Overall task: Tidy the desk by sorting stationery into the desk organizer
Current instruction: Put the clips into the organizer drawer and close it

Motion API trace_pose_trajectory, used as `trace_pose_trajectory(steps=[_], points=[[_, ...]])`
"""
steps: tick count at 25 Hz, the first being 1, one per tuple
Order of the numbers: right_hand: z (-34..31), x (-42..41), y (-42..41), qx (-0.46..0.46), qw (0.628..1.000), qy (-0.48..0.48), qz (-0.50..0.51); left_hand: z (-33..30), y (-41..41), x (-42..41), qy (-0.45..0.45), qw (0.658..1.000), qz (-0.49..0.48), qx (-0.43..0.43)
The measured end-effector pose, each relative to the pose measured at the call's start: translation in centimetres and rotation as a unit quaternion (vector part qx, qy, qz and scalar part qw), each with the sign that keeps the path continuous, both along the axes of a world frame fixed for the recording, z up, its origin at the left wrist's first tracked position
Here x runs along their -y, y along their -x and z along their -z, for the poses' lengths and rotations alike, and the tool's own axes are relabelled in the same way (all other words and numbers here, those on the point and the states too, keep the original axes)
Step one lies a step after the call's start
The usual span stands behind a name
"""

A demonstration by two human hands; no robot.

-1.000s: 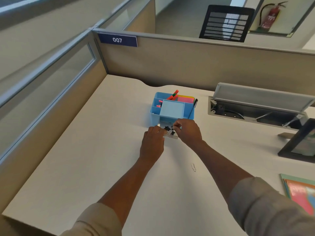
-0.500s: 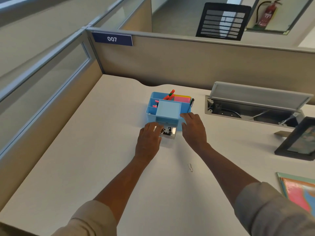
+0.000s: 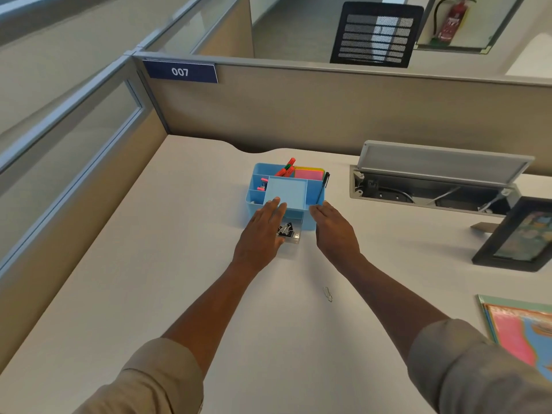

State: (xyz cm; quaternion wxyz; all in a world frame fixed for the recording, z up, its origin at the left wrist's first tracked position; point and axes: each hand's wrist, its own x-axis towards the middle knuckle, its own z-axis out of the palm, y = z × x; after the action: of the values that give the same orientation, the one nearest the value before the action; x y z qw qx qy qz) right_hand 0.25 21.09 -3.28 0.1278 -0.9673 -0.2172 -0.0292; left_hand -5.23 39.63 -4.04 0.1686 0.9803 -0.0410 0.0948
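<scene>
Desk (image 3: 149, 294) check: organizer (image 3: 285, 191) flanked by both hands, drawer (image 3: 291, 233) part open.

The organizer stands mid-desk, toward the far side, markers and pink notes in its far compartments. Left hand (image 3: 263, 231), fingers straight, rests over the drawer's left side with fingertips on the organizer's near rim, probably to steady it. Right hand (image 3: 336, 230), flat and holding nothing, lies against its right near corner. Binder clips (image 3: 285, 229) sit in the drawer. One paperclip (image 3: 327, 293) remains loose, nearer the person.
</scene>
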Motion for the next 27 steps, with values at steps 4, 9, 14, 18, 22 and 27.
trace_pose_trajectory(steps=[4,9,14,18,22,27], points=[[0.1,0.1,-0.1,-0.011,1.000,0.008,-0.003,-0.1,-0.9,-0.1,-0.010,1.000,-0.001,0.002],[-0.1,0.3,0.0,-0.020,1.000,-0.002,-0.013,-0.4,-2.4,0.1,-0.011,1.000,-0.005,0.005],[-0.2,0.3,0.2,-0.023,1.000,-0.007,-0.012,-0.6,-3.9,-0.3,-0.019,0.999,0.007,0.036],[-0.4,0.3,0.3,-0.028,0.999,-0.017,-0.014,-0.8,-5.0,-0.4,-0.021,0.999,0.008,0.044],[-0.6,0.3,0.4,-0.027,0.999,-0.018,-0.009,-0.4,-5.4,-0.6,-0.002,0.999,-0.006,0.043],[-0.7,0.2,0.5,-0.032,0.999,-0.017,-0.012,-0.4,-5.9,-0.6,-0.015,1.000,-0.006,0.022]])
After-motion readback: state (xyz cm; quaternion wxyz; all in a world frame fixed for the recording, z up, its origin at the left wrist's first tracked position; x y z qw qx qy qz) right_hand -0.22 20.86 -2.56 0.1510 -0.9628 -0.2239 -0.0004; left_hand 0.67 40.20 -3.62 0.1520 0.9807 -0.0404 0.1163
